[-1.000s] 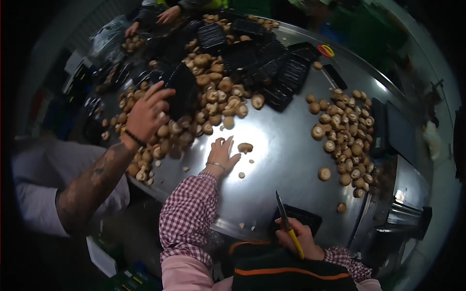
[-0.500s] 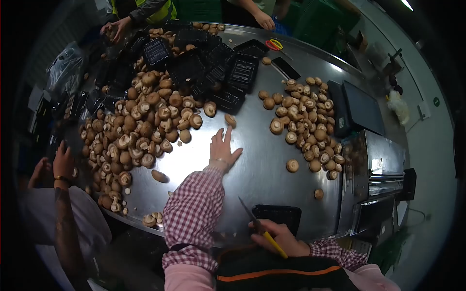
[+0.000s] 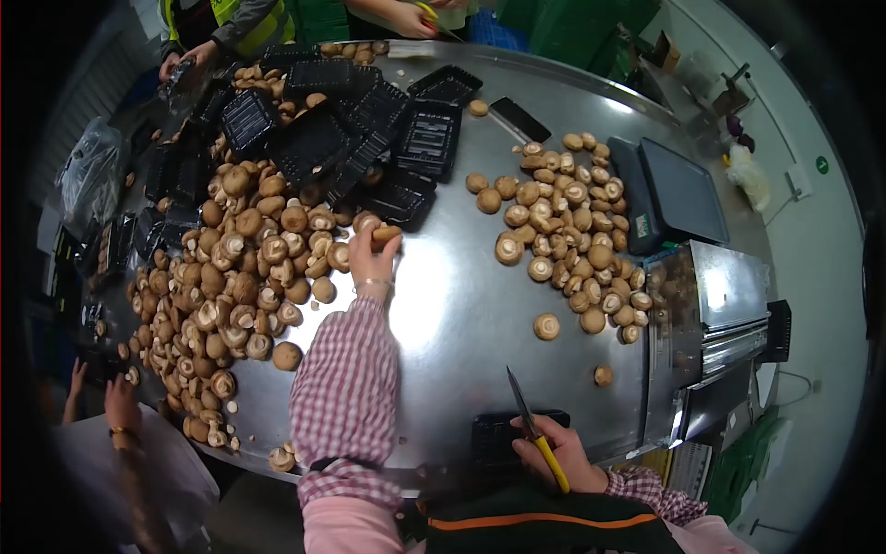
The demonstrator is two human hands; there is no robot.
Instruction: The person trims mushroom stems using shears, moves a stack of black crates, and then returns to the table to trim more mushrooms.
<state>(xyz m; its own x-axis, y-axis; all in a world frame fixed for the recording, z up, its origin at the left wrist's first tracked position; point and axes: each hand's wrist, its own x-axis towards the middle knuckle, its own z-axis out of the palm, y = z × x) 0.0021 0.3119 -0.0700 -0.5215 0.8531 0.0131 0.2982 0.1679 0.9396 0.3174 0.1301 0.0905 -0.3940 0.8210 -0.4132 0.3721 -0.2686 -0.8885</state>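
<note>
My left hand [image 3: 374,261], at the right edge of a big mushroom pile [image 3: 245,268], is closed on a brown mushroom [image 3: 386,234] between thumb and fingers. Another mushroom lies right at the fingertips. Near the table's front edge, my right hand [image 3: 563,454] grips a knife [image 3: 546,443] by its yellow handle, the dark blade pointing up and away from me. Just behind that hand lies a black plastic tray [image 3: 494,434], partly hidden by it. A second, smaller group of mushrooms [image 3: 577,217] is spread on the right side of the metal table [image 3: 461,332].
Black trays [image 3: 429,138] are heaped behind the pile. A phone [image 3: 519,120] lies at the back, a scale [image 3: 681,194] and a metal machine [image 3: 715,295] at the right. A co-worker's hand [image 3: 123,406] is at left; two more people stand across the table.
My left hand has taken hold of the loose mushroom and moved left to the pile. The scissors have left the table; a person opposite now holds a yellow-handled tool. My view has shifted somewhat.
</note>
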